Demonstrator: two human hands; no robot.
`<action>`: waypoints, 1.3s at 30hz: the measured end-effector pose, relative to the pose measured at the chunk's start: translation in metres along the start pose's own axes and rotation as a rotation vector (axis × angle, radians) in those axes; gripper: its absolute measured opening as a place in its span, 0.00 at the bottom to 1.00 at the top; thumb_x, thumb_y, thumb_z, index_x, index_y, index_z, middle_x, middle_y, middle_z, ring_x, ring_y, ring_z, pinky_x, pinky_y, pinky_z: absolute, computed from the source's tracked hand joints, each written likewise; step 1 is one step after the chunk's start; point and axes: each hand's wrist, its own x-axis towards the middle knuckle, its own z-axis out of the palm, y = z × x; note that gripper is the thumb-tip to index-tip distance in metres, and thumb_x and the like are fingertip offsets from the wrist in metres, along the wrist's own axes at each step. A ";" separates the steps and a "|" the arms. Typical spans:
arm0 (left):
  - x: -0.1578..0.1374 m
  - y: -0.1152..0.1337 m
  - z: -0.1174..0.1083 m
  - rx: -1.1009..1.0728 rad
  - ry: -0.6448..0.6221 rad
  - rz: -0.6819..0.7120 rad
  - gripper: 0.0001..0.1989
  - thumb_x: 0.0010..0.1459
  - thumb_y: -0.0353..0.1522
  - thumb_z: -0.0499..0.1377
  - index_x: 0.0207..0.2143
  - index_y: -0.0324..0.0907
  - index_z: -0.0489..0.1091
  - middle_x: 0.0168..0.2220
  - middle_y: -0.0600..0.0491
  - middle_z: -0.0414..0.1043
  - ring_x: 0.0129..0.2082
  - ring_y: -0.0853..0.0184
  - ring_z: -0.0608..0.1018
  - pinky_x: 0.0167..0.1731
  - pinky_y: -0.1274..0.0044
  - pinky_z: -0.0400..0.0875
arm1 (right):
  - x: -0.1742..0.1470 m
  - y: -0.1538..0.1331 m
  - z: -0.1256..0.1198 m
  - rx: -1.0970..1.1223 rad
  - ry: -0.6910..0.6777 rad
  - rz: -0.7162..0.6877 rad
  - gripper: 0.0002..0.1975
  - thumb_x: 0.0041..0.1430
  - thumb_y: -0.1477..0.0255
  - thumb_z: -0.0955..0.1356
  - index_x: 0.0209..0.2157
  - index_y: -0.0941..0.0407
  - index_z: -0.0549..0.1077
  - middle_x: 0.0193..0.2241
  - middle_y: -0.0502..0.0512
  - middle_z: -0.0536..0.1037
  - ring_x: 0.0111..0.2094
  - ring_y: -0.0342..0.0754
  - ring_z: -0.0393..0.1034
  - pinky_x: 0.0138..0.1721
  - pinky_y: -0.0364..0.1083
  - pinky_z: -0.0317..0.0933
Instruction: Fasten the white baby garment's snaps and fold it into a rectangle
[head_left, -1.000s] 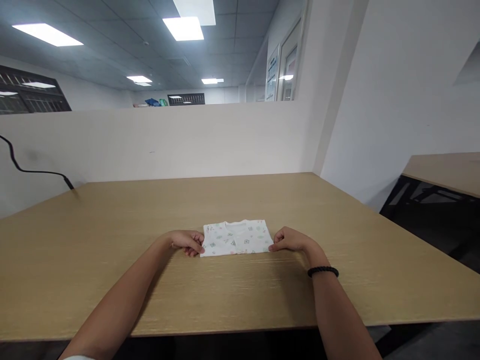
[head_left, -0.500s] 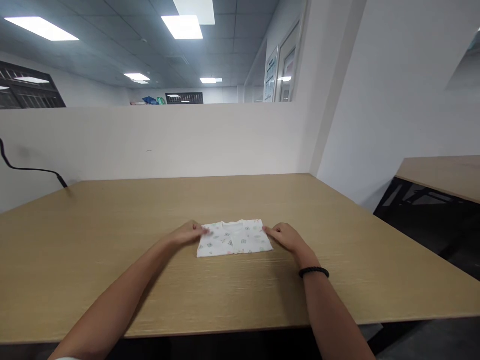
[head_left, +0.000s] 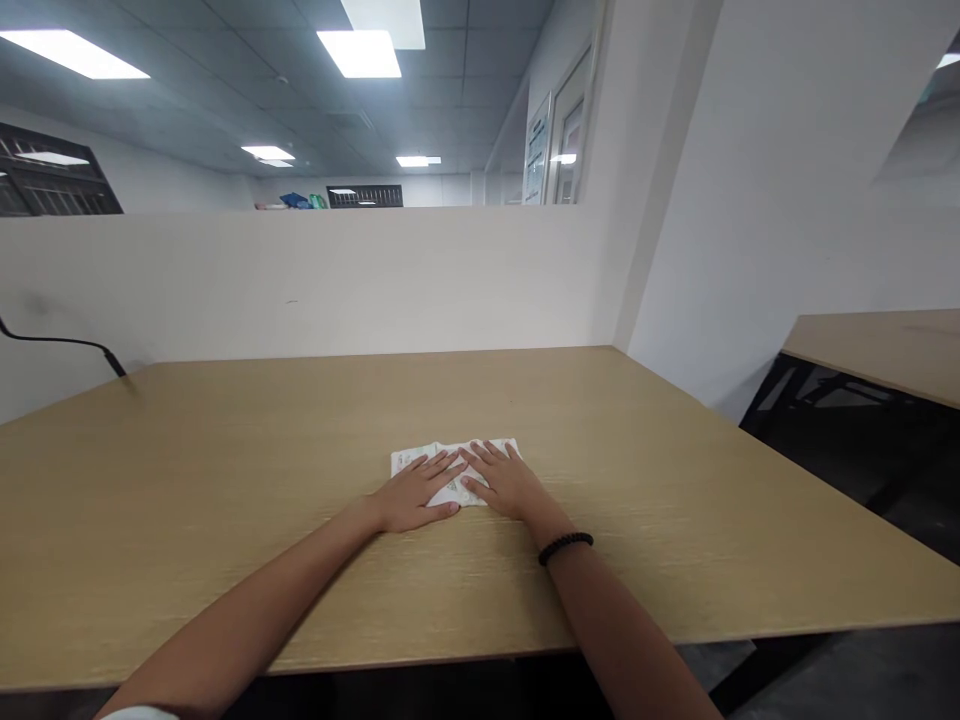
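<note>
A small white garment with a faint print, a folded baby shirt [head_left: 451, 492] by its look, lies flat on the wooden table [head_left: 450, 600]. My left hand [head_left: 416, 493] rests on its left half, palm down with the fingers spread. Over the right half lies my right hand [head_left: 501, 480], also flat and spread. The fingertips of both hands come close together near the middle of the cloth. Much of the shirt, including most of its front, is hidden under the hands. A black bracelet [head_left: 566, 547] circles my right wrist.
A white partition [head_left: 375, 285] stands along the table's far edge. At the left, a black cable [head_left: 67, 340] hangs down to the tabletop. Another table [head_left: 885, 345] with black legs stands to the right, beyond a white wall [head_left: 735, 220].
Both hands have left the shirt's side edges, moved inward and now lie flat on top of it. Their fingers have gone from pinching to spread. The view has shifted slightly.
</note>
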 end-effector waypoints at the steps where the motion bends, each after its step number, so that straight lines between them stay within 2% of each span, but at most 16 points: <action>1: 0.000 -0.002 0.001 -0.004 -0.003 0.000 0.36 0.65 0.53 0.44 0.69 0.50 0.41 0.70 0.50 0.38 0.69 0.55 0.44 0.65 0.62 0.39 | 0.000 0.001 0.002 -0.002 -0.009 0.014 0.31 0.69 0.55 0.53 0.67 0.55 0.52 0.65 0.63 0.58 0.65 0.58 0.50 0.62 0.64 0.42; 6: 0.000 -0.008 0.001 -0.055 -0.003 -0.025 0.33 0.66 0.53 0.43 0.69 0.53 0.43 0.70 0.51 0.39 0.69 0.56 0.44 0.65 0.62 0.38 | 0.000 0.002 -0.001 -0.019 -0.006 0.024 0.31 0.69 0.55 0.54 0.67 0.55 0.52 0.65 0.65 0.56 0.66 0.58 0.49 0.62 0.64 0.42; 9: -0.003 -0.016 -0.003 -0.070 -0.006 -0.052 0.32 0.66 0.52 0.42 0.68 0.53 0.44 0.70 0.52 0.40 0.69 0.58 0.45 0.65 0.62 0.36 | -0.001 0.003 -0.009 -0.017 0.029 -0.043 0.30 0.69 0.57 0.54 0.68 0.54 0.51 0.66 0.64 0.54 0.66 0.57 0.47 0.63 0.63 0.42; 12: -0.007 -0.028 -0.008 -0.078 0.012 -0.108 0.31 0.66 0.52 0.42 0.67 0.53 0.48 0.69 0.51 0.42 0.69 0.57 0.46 0.65 0.60 0.35 | -0.003 0.008 -0.016 -0.031 0.110 -0.076 0.28 0.70 0.62 0.55 0.68 0.54 0.51 0.68 0.61 0.48 0.68 0.56 0.40 0.64 0.62 0.39; 14: -0.009 -0.038 -0.011 -0.100 0.043 -0.147 0.30 0.66 0.52 0.41 0.67 0.53 0.50 0.69 0.51 0.44 0.69 0.57 0.46 0.64 0.59 0.35 | -0.004 0.012 -0.016 -0.040 0.133 -0.030 0.27 0.69 0.66 0.55 0.68 0.52 0.50 0.69 0.58 0.44 0.69 0.57 0.35 0.64 0.63 0.36; 16: -0.011 -0.046 -0.011 -0.139 0.084 -0.180 0.30 0.67 0.50 0.39 0.67 0.53 0.50 0.69 0.52 0.46 0.69 0.57 0.47 0.65 0.59 0.34 | -0.005 0.015 -0.012 -0.027 0.083 0.048 0.26 0.70 0.66 0.54 0.68 0.50 0.51 0.69 0.56 0.44 0.69 0.60 0.34 0.63 0.65 0.37; 19: -0.010 -0.056 -0.008 -0.169 0.164 -0.271 0.30 0.68 0.48 0.37 0.68 0.49 0.49 0.69 0.51 0.46 0.69 0.58 0.46 0.65 0.59 0.34 | -0.008 0.018 -0.005 0.027 -0.052 0.169 0.26 0.71 0.62 0.52 0.67 0.49 0.53 0.69 0.58 0.47 0.68 0.62 0.40 0.61 0.68 0.41; 22: -0.007 -0.062 -0.003 -0.120 0.213 -0.414 0.32 0.66 0.48 0.41 0.68 0.43 0.49 0.69 0.46 0.44 0.69 0.54 0.45 0.64 0.56 0.36 | -0.008 0.020 -0.004 0.054 -0.109 0.206 0.27 0.70 0.61 0.52 0.66 0.51 0.55 0.68 0.60 0.50 0.67 0.60 0.44 0.60 0.68 0.42; 24: -0.006 -0.065 0.000 -0.099 0.215 -0.432 0.34 0.63 0.48 0.47 0.66 0.41 0.53 0.68 0.44 0.48 0.68 0.52 0.48 0.64 0.58 0.41 | -0.008 0.021 -0.008 0.045 -0.101 0.198 0.26 0.69 0.64 0.54 0.65 0.54 0.58 0.67 0.61 0.53 0.66 0.59 0.46 0.61 0.67 0.41; 29: -0.004 -0.058 0.001 -0.233 0.316 -0.280 0.27 0.56 0.44 0.56 0.55 0.39 0.69 0.58 0.43 0.67 0.60 0.54 0.66 0.61 0.68 0.56 | -0.004 0.007 -0.024 -0.013 -0.056 0.182 0.22 0.61 0.74 0.59 0.55 0.58 0.70 0.58 0.66 0.69 0.65 0.59 0.48 0.62 0.67 0.34; 31: -0.001 -0.045 0.000 -0.290 0.341 -0.203 0.24 0.54 0.43 0.59 0.50 0.39 0.71 0.53 0.43 0.72 0.54 0.56 0.71 0.57 0.69 0.61 | -0.007 -0.010 -0.029 0.031 -0.059 0.151 0.25 0.58 0.74 0.60 0.57 0.57 0.68 0.60 0.64 0.66 0.66 0.60 0.45 0.62 0.67 0.35; 32: 0.000 -0.037 0.000 -0.314 0.338 -0.158 0.22 0.53 0.41 0.60 0.48 0.40 0.71 0.50 0.44 0.73 0.51 0.57 0.73 0.55 0.69 0.63 | -0.012 -0.021 -0.032 0.078 -0.079 0.128 0.29 0.57 0.75 0.60 0.61 0.56 0.63 0.63 0.62 0.62 0.66 0.59 0.44 0.62 0.66 0.38; 33: 0.002 -0.029 0.001 -0.338 0.325 -0.110 0.20 0.53 0.40 0.60 0.47 0.40 0.70 0.48 0.45 0.74 0.49 0.58 0.74 0.53 0.70 0.65 | -0.018 -0.032 -0.034 0.131 -0.117 0.101 0.33 0.54 0.77 0.60 0.64 0.55 0.59 0.65 0.60 0.58 0.66 0.58 0.45 0.62 0.64 0.41; 35: 0.003 -0.012 0.002 -0.384 0.290 -0.010 0.17 0.51 0.36 0.60 0.43 0.40 0.70 0.43 0.48 0.74 0.44 0.61 0.75 0.47 0.72 0.68 | -0.036 -0.057 -0.038 0.197 -0.169 0.079 0.35 0.53 0.80 0.58 0.64 0.56 0.58 0.65 0.60 0.59 0.64 0.55 0.49 0.61 0.59 0.46; 37: 0.003 0.004 0.004 -0.431 0.234 0.082 0.13 0.50 0.34 0.59 0.39 0.39 0.69 0.37 0.51 0.74 0.38 0.64 0.74 0.42 0.74 0.69 | -0.061 -0.079 -0.043 0.242 -0.098 0.134 0.32 0.52 0.80 0.59 0.60 0.56 0.63 0.60 0.60 0.64 0.61 0.55 0.55 0.60 0.56 0.50; 39: 0.002 0.020 0.006 -0.494 0.137 0.174 0.12 0.48 0.33 0.59 0.36 0.39 0.69 0.33 0.53 0.72 0.34 0.66 0.73 0.37 0.77 0.68 | -0.087 -0.095 -0.047 0.305 -0.067 0.181 0.23 0.53 0.80 0.60 0.50 0.54 0.71 0.51 0.57 0.72 0.55 0.53 0.62 0.56 0.51 0.55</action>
